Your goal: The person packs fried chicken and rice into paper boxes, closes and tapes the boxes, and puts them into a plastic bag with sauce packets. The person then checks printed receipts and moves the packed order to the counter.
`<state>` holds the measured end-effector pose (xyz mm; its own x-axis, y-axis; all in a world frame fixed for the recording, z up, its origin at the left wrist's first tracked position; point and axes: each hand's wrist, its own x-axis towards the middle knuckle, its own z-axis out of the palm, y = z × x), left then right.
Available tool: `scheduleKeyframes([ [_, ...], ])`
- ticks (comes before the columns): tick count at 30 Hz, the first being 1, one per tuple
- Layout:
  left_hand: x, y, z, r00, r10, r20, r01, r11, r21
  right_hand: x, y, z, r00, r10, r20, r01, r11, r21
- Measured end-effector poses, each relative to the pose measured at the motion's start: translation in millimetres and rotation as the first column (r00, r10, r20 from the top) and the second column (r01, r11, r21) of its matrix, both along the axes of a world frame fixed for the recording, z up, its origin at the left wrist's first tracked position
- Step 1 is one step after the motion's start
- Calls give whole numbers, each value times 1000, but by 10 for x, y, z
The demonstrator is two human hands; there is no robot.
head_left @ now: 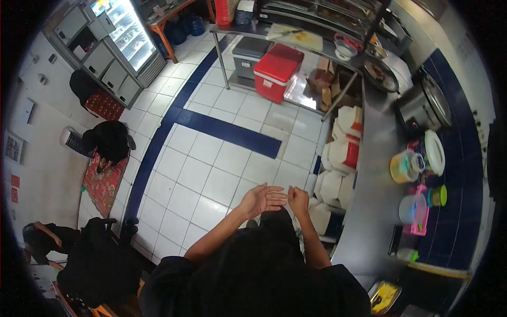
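Observation:
My left hand [262, 199] is held out in front of my dark shirt, palm turned up and fingers stretched out, with nothing lying on it. Close to its fingertips, my right hand [299, 201] has its fingers curled in, and no object shows in it. I cannot tell whether the two hands touch. Both are above the white tiled floor [211, 186]. To the right of my right hand, white cardboard boxes [330, 185] stand stacked under the steel counter [364, 211].
Along the counter stand a large pot [425, 108], a pan [380, 74] and several plastic tubs. A red cooler [278, 71] sits on the table's lower shelf ahead. At left, a person [108, 140] sits on a red mat [103, 182]; another person [45, 243] is at lower left.

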<state>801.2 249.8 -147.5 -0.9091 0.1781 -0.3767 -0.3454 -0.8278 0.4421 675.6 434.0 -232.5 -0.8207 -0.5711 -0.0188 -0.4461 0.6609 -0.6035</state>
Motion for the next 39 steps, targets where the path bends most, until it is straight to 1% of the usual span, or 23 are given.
scheduleKeyframes([
  [1,-126,-159,-40,1000,4,-21,-3,999,42,-134,-20,-115,1000,-16,4,16,999,-35],
  [2,-320,-251,-33,987,121,101,-113,990,-80,-302,-54,-306,999,-37,7,38,997,-73],
  [5,-856,-819,-380,989,130,75,-124,989,-80,-808,-376,-634,993,-118,-29,111,979,-170],
  [6,-1057,-972,-389,971,179,156,-165,981,-99,-980,-480,-697,989,-140,-40,129,972,-196],
  [9,-1628,-1559,-370,930,248,270,-210,964,-162,-1647,-866,-754,919,-35,392,57,997,-44],
  [10,-1789,-1784,-360,946,243,214,-226,969,-103,-1901,-1024,-1001,960,79,268,-85,996,14],
  [13,-2373,-2266,58,898,412,156,-333,867,-370,-2587,-1822,-840,957,201,210,-207,978,9],
  [14,-2533,-2452,-4,886,448,119,-387,856,-342,-2815,-2071,-847,938,331,103,-326,943,-62],
  [16,-2838,-2747,-96,857,498,133,-433,835,-338,-3258,-2646,-856,910,371,185,-392,916,89],
  [18,-3097,-3061,-214,872,477,108,-431,854,-292,-3557,-3169,-416,889,415,192,-437,895,89],
  [22,-3554,-3604,-276,883,434,179,-377,882,-282,-3983,-3920,-352,915,346,208,-350,937,-16],
  [24,-3735,-3893,-367,879,427,212,-374,893,-249,-4079,-4160,-421,915,318,250,-329,945,1],
  [26,-3906,-4210,-457,879,416,233,-371,904,-214,-4204,-4243,-903,912,374,166,-391,916,86],
  [28,-3996,-4489,-696,861,448,241,-414,892,-180,-4306,-4272,-1154,881,440,175,-469,859,204],
  [29,-4021,-4632,-751,876,440,198,-410,895,-174,-4331,-4239,-1301,867,493,68,-497,851,171],
  [30,-4102,-4791,-781,846,443,296,-420,896,-143,-4353,-4263,-1314,919,355,171,-379,915,135],
  [31,-4153,-4945,-802,868,438,235,-398,896,-199,-4440,-4344,-1236,907,337,251,-384,908,167],
  [32,-4252,-5098,-733,820,441,366,-396,898,-193,-4490,-4403,-1211,923,267,277,-332,916,226],
  [33,-4271,-5222,-684,820,478,313,-401,872,-282,-4598,-4514,-1125,904,298,305,-380,888,259],
  [34,-4307,-5409,-616,819,496,288,-401,855,-330,-4714,-4606,-1068,866,258,429,-373,904,207],
  [35,-4351,-5528,-593,818,507,272,-398,840,-369,-4813,-4776,-1081,864,374,337,-455,867,203],
  [37,-4406,-5780,-770,733,621,277,-580,784,-221,-4979,-5170,-1107,810,360,463,-485,855,184],
  [39,-4257,-5965,-824,665,681,308,-673,724,-147,-5127,-5668,-1237,767,476,431,-608,754,250],
])
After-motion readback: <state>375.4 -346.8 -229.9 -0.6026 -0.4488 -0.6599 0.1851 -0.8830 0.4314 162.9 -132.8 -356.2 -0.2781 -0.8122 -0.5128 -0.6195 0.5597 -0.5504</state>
